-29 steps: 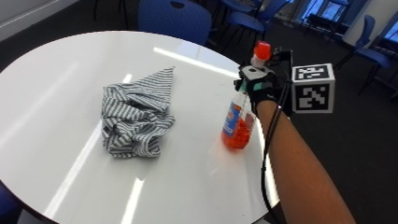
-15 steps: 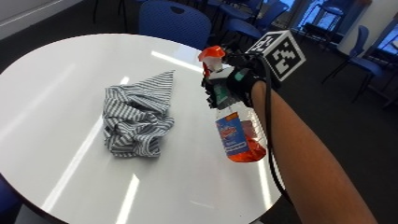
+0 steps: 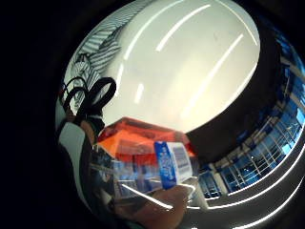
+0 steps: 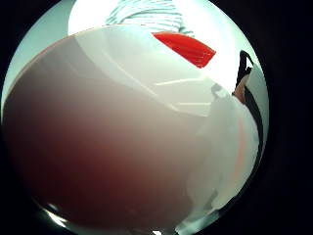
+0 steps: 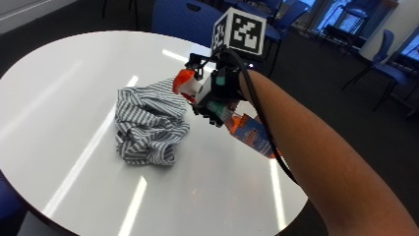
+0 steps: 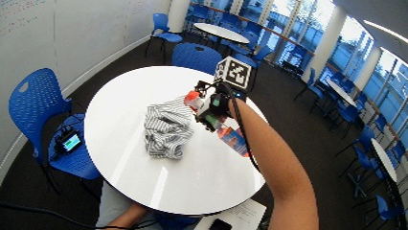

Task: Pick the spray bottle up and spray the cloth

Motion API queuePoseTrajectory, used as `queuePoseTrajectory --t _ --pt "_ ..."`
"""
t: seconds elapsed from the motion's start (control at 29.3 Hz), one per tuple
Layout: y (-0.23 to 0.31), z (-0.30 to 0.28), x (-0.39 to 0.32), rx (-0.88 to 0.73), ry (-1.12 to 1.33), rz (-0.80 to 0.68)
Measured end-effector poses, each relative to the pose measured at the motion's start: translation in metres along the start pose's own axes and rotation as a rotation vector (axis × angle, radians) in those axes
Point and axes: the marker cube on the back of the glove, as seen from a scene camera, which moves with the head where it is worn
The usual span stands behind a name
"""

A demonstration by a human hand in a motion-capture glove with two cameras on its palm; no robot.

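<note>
Round white table (image 5: 59,88) fills the scene, with the striped cloth (image 5: 147,123) crumpled near its middle. Above the table, just beside the cloth's near edge, the gloved right hand (image 5: 219,93) has its fingers wrapped round the neck of the spray bottle (image 5: 245,130), which is off the table and tilted, orange body trailing back under the forearm. The red nozzle (image 5: 185,78) points at the cloth and sits just over its edge. In the little-finger palm view the bottle's barcoded label (image 3: 172,164) and orange liquid sit right against the palm.

To spray well, I'd judge the nozzle should stay aimed at the bulk of the folds, the bottle kept level enough for the liquid to feed, and the trigger squeezed fully.

Against half a second ago, the bottle has swung from hanging nearly upright beside the cloth to this tilted aim, and the hand has closed in towards the cloth.
</note>
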Motion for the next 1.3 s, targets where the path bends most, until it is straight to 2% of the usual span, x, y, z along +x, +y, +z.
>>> queuePoseTrajectory --t 0.24,0.68,1.02,1.3 --pt "-0.008 0.016 -0.017 -0.116 0.191 0.03" --pt "-0.033 0.058 -0.046 -0.269 0.391 0.068" --pt "-0.033 0.059 -0.046 -0.273 0.378 0.047" --pt "-0.017 0.032 -0.06 -0.137 0.225 -0.107"
